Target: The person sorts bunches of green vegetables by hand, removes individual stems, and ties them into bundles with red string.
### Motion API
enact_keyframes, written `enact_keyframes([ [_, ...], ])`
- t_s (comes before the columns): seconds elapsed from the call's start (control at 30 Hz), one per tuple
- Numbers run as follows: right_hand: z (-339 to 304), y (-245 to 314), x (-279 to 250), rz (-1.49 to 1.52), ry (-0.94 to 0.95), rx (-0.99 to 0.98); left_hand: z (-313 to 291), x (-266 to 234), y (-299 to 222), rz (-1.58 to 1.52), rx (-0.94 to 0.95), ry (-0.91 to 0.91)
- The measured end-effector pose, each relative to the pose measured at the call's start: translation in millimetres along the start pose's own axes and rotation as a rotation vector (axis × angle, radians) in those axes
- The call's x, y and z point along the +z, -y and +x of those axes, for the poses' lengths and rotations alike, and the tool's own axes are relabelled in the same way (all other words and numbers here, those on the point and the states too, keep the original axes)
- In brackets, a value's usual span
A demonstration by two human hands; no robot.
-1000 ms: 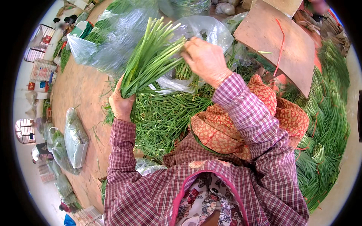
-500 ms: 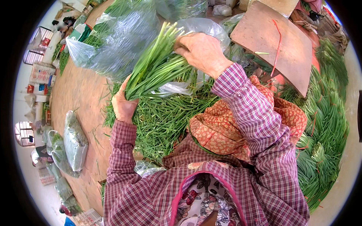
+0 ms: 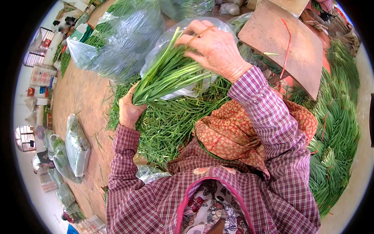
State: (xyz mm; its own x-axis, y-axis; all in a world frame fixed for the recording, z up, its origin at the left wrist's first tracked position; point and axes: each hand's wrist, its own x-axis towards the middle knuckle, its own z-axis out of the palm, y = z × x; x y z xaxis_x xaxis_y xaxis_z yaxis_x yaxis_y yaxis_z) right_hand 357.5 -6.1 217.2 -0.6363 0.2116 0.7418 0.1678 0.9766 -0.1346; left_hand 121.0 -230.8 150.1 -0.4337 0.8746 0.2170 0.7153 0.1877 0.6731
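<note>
A loose bunch of garlic chives [image 3: 165, 76] slants up and to the right, its pale ends uppermost. Its lower left end is gripped in my left hand [image 3: 130, 109], with the fingers mostly behind the leaves. My right hand [image 3: 216, 48] is bent over the bunch's upper right side, fingers curled. Across those fingers runs a thin yellow-brown strand [image 3: 200, 34], perhaps a withered leaf. Below both hands spreads a heap of loose green leaves [image 3: 167, 128], next to a red and yellow patterned cloth [image 3: 230, 128] by my right forearm.
Big clear plastic bags of greens [image 3: 132, 43] stand far left. A brown board [image 3: 280, 43] with a red tie [image 3: 287, 46] leans at the upper right. Tied green bundles [image 3: 335, 144] are piled along the right. Filled bags [image 3: 77, 146] lie on the left floor.
My right hand has lifted slightly and shifted right, its fingers opening a little, and the yellow-brown strand now shows across them. The chives fan out more. My left hand keeps its grip.
</note>
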Motion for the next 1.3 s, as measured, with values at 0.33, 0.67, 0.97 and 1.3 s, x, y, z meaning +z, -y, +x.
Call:
enact_keyframes([
  [0.33, -3.7, -13.1, 16.5, 0.205, -0.147, 0.016, -0.7, 3.3, -14.3, -0.075, -0.073, 0.086],
  [0.67, -46.6, -69.4, -43.8, 0.686, 0.018, 0.77, -8.4, -3.8, 34.2, 0.16, 0.001, -0.112],
  [0.97, -25.8, -1.7, -11.3, -0.07, 0.144, 0.16, -0.3, -3.5, 2.0, 0.261, -0.029, -0.062],
  [1.3, -0.5, 15.1, 15.5, 0.383, 0.031, 0.17, 6.8, 2.7, -30.0, 0.221, 0.017, -0.003],
])
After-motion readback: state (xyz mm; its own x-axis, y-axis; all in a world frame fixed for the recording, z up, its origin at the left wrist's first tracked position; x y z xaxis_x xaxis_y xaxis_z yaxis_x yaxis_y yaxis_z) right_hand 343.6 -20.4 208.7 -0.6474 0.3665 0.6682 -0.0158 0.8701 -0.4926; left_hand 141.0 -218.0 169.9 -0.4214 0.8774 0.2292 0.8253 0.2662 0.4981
